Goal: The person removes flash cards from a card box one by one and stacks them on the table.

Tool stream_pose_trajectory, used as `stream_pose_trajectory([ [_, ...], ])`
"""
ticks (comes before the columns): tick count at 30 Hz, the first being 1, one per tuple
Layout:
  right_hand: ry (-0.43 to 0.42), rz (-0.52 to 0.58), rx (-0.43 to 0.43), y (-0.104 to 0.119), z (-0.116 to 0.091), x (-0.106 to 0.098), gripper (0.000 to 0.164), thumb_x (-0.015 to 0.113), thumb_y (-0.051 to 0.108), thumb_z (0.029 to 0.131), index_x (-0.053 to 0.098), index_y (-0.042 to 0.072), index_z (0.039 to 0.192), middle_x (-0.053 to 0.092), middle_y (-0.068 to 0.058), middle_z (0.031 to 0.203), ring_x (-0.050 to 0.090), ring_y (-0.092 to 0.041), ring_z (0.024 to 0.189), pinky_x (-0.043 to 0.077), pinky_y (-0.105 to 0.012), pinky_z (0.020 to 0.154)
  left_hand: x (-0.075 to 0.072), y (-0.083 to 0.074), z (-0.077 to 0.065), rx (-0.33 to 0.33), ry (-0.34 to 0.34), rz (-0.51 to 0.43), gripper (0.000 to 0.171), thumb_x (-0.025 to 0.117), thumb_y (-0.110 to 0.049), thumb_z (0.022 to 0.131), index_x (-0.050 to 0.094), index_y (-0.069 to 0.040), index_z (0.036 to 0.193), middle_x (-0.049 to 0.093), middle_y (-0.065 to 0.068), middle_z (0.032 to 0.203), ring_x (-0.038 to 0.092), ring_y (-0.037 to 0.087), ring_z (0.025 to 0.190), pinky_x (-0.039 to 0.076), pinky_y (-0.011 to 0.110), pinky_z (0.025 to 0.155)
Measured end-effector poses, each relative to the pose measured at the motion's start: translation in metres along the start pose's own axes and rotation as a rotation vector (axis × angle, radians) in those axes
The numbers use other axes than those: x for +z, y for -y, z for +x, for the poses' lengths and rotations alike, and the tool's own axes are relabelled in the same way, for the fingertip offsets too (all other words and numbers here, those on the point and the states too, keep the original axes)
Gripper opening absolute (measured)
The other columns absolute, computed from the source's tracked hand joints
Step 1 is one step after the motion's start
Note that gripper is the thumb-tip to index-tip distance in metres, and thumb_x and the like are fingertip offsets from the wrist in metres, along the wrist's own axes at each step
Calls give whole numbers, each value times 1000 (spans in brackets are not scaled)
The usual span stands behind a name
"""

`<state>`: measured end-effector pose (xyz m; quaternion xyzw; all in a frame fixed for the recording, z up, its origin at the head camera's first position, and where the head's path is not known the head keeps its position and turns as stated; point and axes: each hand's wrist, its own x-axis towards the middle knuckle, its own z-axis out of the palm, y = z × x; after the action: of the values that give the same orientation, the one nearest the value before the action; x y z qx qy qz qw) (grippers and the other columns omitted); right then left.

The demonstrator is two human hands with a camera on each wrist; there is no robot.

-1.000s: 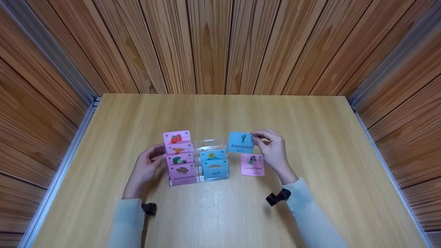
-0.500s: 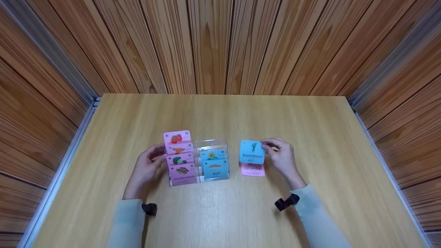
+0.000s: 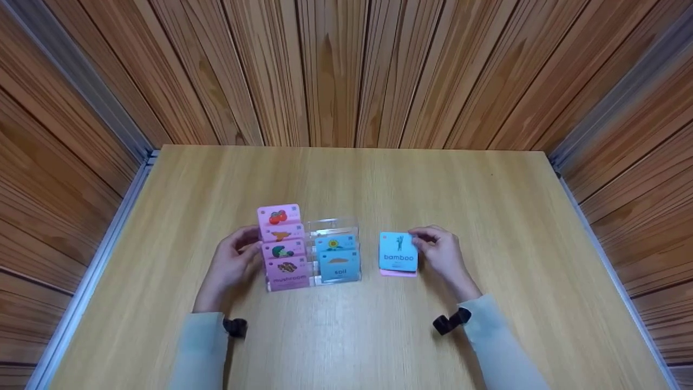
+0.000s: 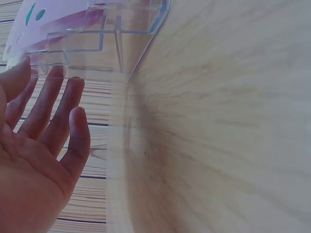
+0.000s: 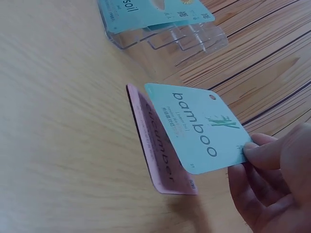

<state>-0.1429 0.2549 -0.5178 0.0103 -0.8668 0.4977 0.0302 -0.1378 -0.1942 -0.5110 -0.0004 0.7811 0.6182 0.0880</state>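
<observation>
In the head view, a clear tiered card stand [image 3: 331,223] bears pink word cards on its left, with the mushroom card [image 3: 287,273] in front. On its right are the blue sunflower card [image 3: 335,242] and soil card [image 3: 340,266]. My left hand [image 3: 233,262] touches the stand's left side; the left wrist view shows its fingers extended at the clear edge. My right hand [image 3: 441,254] pinches the bamboo card [image 5: 194,126] by a corner between thumb and fingers. Tilted, that card hangs just over the pink cucumber card [image 5: 153,150], covering most of it in the head view.
A wooden table [image 3: 335,346] lies under everything, with wood-panelled walls [image 3: 330,70] at the back and sides. Each wrist wears a small black camera, such as the right wrist camera [image 3: 451,321].
My right hand has carried the bamboo card from beside the stand, right and toward me, and down over the cucumber card. The left hand and stand stay in place.
</observation>
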Motion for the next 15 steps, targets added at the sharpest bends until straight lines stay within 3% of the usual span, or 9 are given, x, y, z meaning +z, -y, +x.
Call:
stream_pose_trajectory([
  [7,31,-17,44,-5,1,4,21,64,-5,93,74,3,110,67,-10,103,60,-24,92,50,-22,72,-1,1,0,2,4,4,36,59,-18,101,56,-14,137,56,4,136,48,23,128,36,45,109],
  [15,55,-79,42,-11,2,7,22,64,-5,93,74,4,111,65,-9,102,60,-24,91,51,-26,69,-1,4,2,18,3,6,36,60,-18,101,56,-15,136,56,4,135,49,23,126,37,46,108],
])
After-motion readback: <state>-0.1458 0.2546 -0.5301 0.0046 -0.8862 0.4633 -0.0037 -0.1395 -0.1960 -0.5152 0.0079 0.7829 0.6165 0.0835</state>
